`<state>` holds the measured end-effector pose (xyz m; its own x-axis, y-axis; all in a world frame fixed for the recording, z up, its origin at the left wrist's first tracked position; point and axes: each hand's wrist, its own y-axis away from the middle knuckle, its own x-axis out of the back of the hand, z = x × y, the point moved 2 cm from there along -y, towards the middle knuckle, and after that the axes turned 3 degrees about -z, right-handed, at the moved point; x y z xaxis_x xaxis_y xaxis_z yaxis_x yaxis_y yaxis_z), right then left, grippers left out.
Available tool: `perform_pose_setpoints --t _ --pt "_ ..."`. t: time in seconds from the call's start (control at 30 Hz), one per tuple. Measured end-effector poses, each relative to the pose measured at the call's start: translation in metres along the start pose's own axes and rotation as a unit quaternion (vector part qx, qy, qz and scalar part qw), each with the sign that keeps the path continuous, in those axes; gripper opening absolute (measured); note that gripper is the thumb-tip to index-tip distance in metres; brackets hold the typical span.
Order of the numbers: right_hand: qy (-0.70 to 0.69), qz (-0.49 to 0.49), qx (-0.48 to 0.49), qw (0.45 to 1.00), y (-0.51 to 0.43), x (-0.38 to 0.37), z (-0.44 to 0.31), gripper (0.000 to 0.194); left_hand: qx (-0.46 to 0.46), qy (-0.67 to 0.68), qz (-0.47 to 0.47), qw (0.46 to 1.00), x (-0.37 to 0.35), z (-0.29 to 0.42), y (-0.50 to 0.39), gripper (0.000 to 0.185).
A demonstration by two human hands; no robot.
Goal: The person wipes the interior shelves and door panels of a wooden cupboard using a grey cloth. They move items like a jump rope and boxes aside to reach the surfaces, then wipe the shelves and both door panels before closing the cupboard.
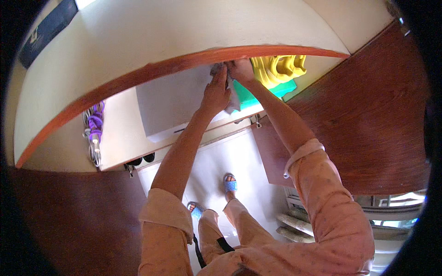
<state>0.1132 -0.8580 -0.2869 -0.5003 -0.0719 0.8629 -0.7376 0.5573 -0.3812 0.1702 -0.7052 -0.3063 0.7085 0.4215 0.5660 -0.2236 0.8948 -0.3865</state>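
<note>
Both of my hands reach into a cabinet compartment, close together beneath the upper shelf's reddish-brown edge. My left hand (217, 92) is closed around part of a crumpled grey, cloth-like piece (233, 100), which hangs down between the hands. Beside it, my right hand (242, 71) bends inward to the same spot; its fingertips are in shadow and partly hidden. Left of the hands lies a large pale, flat box (169, 100). Just right of them, a yellow moulded item (276, 69) with openings rests over a green flat object (285, 89).
A bundle of purple and grey cables (95, 126) lies at the shelf's left end. Dark wooden doors stand open at left (76, 214) and right (362, 120). The upper shelf (193, 31) overhangs my hands and bears a dark box (48, 32). Rolled items (297, 224) are low at right.
</note>
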Motion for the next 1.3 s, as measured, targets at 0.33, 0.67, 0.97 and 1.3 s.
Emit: perform_pose_setpoints --t 0.33,0.67,0.97,1.3 --pt "0.060 -0.007 0.021 0.998 0.072 -0.015 -0.009 0.039 0.022 0.014 0.001 1.000 -0.034 0.016 0.014 0.048" --pt "-0.600 0.257 -0.401 0.642 0.254 0.010 0.047 0.041 -0.163 -0.082 -0.130 0.975 -0.108 0.066 0.060 0.049" --pt "-0.489 0.262 -0.444 0.704 0.191 -0.019 0.160 0.060 -0.004 -0.007 -0.181 0.983 -0.149 0.015 0.080 0.058" --pt "-0.085 0.145 -0.436 0.884 0.190 -0.128 -0.040 0.058 0.510 0.400 -0.019 0.761 -0.065 -0.066 0.164 0.059"
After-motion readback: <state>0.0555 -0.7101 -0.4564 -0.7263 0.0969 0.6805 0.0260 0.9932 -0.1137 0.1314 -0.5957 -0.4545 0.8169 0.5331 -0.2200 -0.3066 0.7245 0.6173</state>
